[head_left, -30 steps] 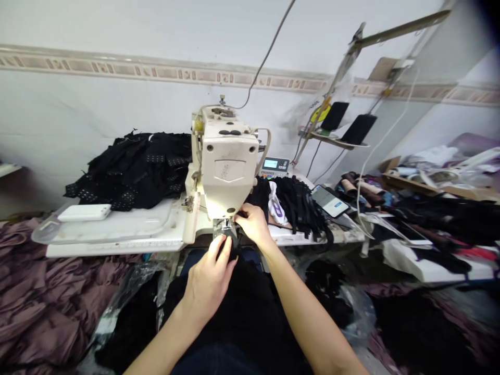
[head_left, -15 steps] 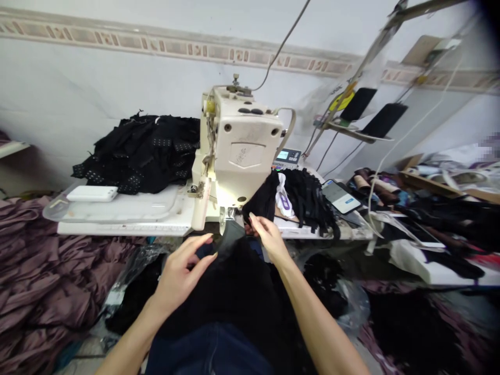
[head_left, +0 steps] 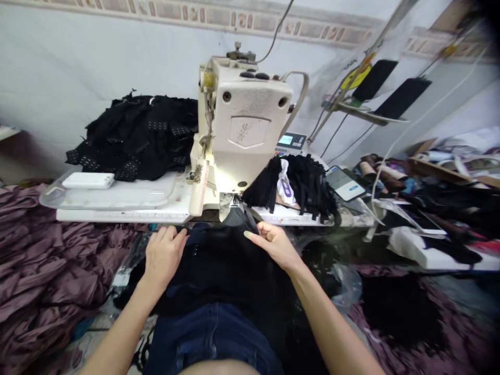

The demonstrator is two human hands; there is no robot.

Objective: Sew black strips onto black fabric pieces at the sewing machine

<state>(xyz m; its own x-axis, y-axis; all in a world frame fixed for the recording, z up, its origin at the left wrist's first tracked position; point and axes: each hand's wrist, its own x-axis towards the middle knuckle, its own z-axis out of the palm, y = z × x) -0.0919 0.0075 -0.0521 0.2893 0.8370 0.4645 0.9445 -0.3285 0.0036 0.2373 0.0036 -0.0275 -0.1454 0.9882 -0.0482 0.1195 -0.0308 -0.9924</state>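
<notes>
Black fabric (head_left: 222, 265) hangs from the sewing machine (head_left: 250, 125) and spreads over my lap. Its upper part lies at the metal presser foot (head_left: 235, 202), under the machine's light. My left hand (head_left: 164, 252) is closed on the fabric's left edge, thumb against the fingers, well left of the needle area. Close to the machine bed's front edge, my right hand (head_left: 275, 245) pinches the fabric's right edge, where a narrow black strip runs up to the foot. The needle tip is too small to make out.
A black fabric pile (head_left: 136, 138) and a white box (head_left: 88, 180) stand left of the machine. Black strips (head_left: 308, 182), a phone (head_left: 345, 183) and thread cones (head_left: 402, 98) are on the right. Mauve fabric (head_left: 58, 276) heaps lower left.
My left hand has moved left and closed on the fabric's edge. My right hand has come down and away from the foot, drawing the strip along. The view has shifted slightly.
</notes>
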